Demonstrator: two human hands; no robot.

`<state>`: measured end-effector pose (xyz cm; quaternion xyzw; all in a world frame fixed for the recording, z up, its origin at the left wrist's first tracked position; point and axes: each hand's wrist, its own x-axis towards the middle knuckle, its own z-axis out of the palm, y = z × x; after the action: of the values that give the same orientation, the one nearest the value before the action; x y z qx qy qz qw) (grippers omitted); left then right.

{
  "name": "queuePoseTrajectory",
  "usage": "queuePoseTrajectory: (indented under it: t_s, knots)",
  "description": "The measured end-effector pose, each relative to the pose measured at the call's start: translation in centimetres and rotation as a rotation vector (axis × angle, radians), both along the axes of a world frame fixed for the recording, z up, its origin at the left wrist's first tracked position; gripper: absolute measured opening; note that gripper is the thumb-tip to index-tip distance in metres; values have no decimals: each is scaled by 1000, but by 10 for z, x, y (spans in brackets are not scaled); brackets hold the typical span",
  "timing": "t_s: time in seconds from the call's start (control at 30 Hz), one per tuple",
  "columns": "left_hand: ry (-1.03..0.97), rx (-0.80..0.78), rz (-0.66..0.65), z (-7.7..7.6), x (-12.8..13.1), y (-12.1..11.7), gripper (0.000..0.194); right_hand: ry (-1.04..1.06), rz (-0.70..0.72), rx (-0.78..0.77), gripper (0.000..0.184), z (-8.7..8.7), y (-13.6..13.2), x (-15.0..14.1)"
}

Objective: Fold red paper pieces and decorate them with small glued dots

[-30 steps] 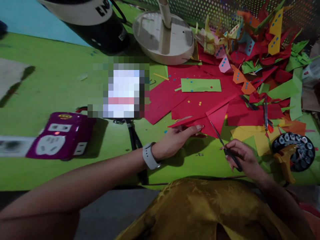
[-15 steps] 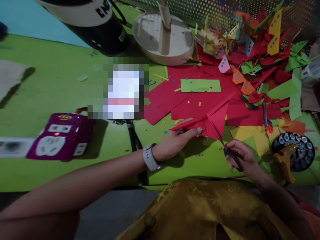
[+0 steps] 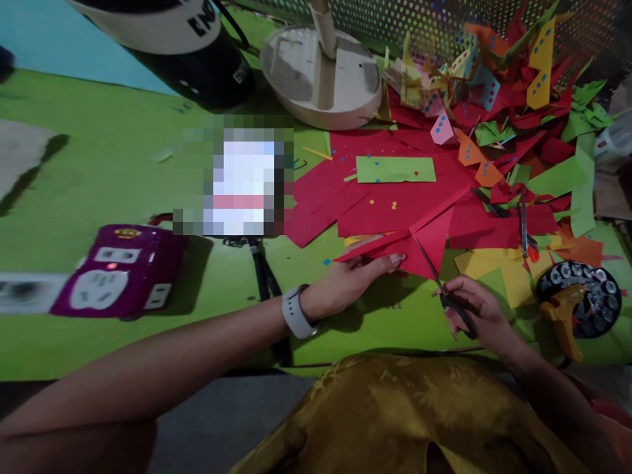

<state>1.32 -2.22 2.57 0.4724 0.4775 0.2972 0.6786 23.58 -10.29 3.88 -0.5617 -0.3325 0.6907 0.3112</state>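
Folded red paper [image 3: 434,237] is held by the left hand [image 3: 353,280], lower centre of the frame; thumb laid along the near edge, fingers tucked underneath, so hand is clamped on the paper. Scissors [image 3: 462,316] are gripped by the right hand [image 3: 484,306], right of centre, low; fingers are wrapped on the dark handles, blades are pointed up-left. Tip is seen over the lower part of the red paper; whether contact is made can't be told. A pale watch [image 3: 297,311] is worn on the left wrist. Red sheets [image 3: 375,214] are spread behind the paper on the green surface [image 3: 123,171], topped by a light green strip [image 3: 395,170] and small coloured bits. Folded paper pieces [image 3: 486,168], several dotted, are heaped at upper right. Yellow paper [image 3: 518,283] is laid right of the scissors, with a black ring-shaped object [image 3: 609,296] placed near the right edge. A round white base [image 3: 301,79] is stood at top centre, a dark tumbler [image 3: 197,76] to its left. A purple socket box [image 3: 133,263] is set at left; the lit screen [image 3: 244,174] beside it is pixelated.
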Motion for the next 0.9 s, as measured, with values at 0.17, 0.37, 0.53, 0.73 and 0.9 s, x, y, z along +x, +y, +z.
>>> queuePoseTrajectory:
  t_s: [0.17, 0.37, 0.53, 0.73, 0.9]
  knots:
    - [-10, 8, -5, 1, 1, 0, 38, -7, 9, 22, 45, -2, -2, 0]
    - [45, 25, -24, -1, -2, -1, 43, -8, 5, 15, 44, -3, -2, 1]
    - [65, 24, -28, -2, -3, -3, 42, -5, -13, 4, 48, -2, -2, 0]
    - [49, 43, -20, -4, -3, -2, 41, -2, 8, 20, 46, 0, 0, -2]
    - [57, 43, -16, -6, -4, -3, 42, 3, 12, 18, 46, -1, 0, -1]
